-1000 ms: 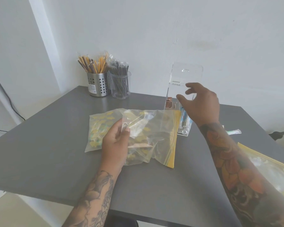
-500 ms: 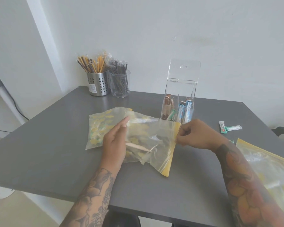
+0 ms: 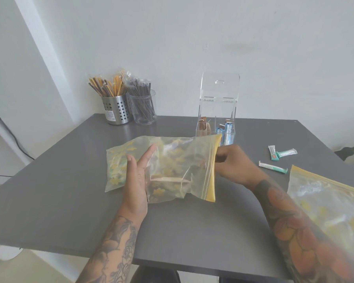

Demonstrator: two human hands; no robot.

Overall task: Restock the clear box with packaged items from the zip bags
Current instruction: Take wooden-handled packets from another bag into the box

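While the left hand [image 3: 137,181] lies flat with fingers straight on the zip bag [image 3: 172,170], the right hand [image 3: 232,165] pinches its yellow zip strip [image 3: 212,170].

Bag lies mid-table [image 3: 70,201], long axis left-right, mouth pointing right; strip runs near-far and its far end is lifted toward the clear box [image 3: 217,117]. Box stands just behind the bag with lid up, packets upright inside. Second zip bag [image 3: 325,205] sits under the right forearm at the right edge. Loose sachets [image 3: 273,166] lie right of the hand.
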